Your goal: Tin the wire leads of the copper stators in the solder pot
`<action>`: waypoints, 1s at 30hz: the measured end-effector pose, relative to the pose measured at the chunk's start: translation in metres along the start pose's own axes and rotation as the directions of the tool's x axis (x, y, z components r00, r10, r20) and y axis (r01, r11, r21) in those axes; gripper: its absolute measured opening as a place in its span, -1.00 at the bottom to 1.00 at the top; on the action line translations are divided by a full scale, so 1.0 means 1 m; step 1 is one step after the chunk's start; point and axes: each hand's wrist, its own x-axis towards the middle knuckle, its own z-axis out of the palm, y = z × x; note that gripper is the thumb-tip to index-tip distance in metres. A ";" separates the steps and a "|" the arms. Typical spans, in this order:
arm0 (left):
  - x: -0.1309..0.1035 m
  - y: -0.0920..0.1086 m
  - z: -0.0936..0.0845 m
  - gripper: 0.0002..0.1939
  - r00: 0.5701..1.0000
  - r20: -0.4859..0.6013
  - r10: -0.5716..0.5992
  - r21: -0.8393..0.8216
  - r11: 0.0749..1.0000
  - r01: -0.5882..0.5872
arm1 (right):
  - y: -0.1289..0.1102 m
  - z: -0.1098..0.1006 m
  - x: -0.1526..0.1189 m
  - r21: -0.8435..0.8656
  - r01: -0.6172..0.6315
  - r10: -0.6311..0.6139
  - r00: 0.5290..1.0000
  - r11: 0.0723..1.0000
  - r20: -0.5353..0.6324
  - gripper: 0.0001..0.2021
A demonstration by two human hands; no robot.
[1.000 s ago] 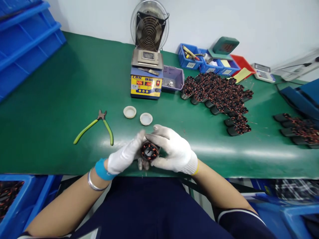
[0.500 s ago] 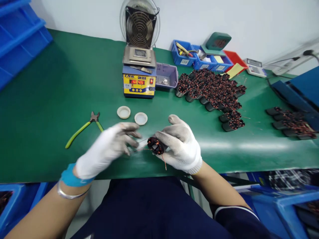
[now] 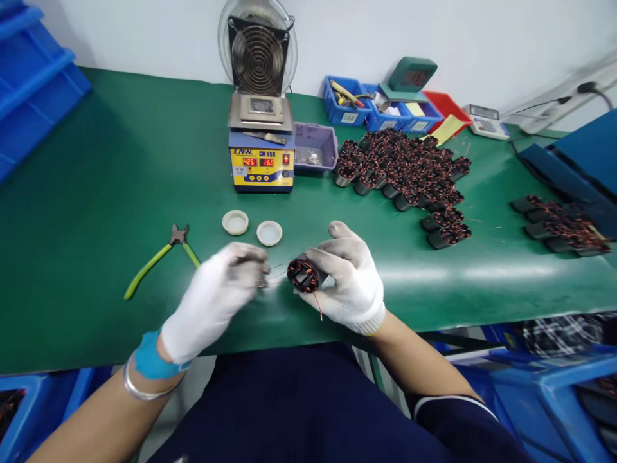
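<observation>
My right hand [image 3: 349, 273], in a white knit glove, is closed around a dark motor stator [image 3: 303, 275]. Its open end, with copper windings, faces left and up. One copper lead [image 3: 319, 307] hangs from the lower side, while thin wire leads [image 3: 278, 273] stick out toward my left hand [image 3: 231, 286]. That gloved hand is somewhat blurred, its curled fingertips pinched together at the ends of these leads. Green-handled side cutters [image 3: 157, 260] lie to its left. Two small round white dishes, a left one [image 3: 235, 222] and a right one [image 3: 269, 233], sit just beyond.
A solder pot [image 3: 261, 157] with a fan [image 3: 259, 59] stands at the back, beside a purple tray [image 3: 315, 136]. Many similar stators [image 3: 405, 170] cover the right rear. Blue bins [image 3: 348, 103] line the wall, and a blue crate [image 3: 36, 90] occupies the far left.
My left fingers have gone from spread to curled together at the wire leads. The stator has turned slightly in my right hand. The whole view has shifted a little.
</observation>
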 end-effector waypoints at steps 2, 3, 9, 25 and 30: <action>0.010 -0.002 0.005 -0.73 0.995 0.095 -0.042 0.137 0.990 0.028 | -0.001 0.003 0.001 -0.025 0.013 -0.013 1.000 1.000 0.003 -0.55; 0.013 -0.002 0.006 -0.77 0.996 0.091 -0.027 0.164 0.986 0.012 | -0.002 0.004 0.001 -0.033 0.021 -0.020 1.000 0.999 0.004 -0.57; 0.025 -0.006 -0.015 -0.88 0.948 -0.136 0.288 0.196 0.946 -0.260 | 0.011 0.013 0.004 -0.016 -0.190 0.190 0.969 0.982 0.155 -0.52; 0.074 -0.037 -0.046 -0.78 0.793 -0.492 0.359 0.103 0.929 -0.356 | 0.044 0.030 0.051 -0.405 -0.118 0.374 0.668 0.907 0.643 -0.45; 0.073 -0.038 -0.048 -0.78 0.807 -0.470 0.357 0.063 0.926 -0.372 | 0.045 0.023 0.052 -0.371 -0.131 0.336 0.751 0.919 0.568 -0.39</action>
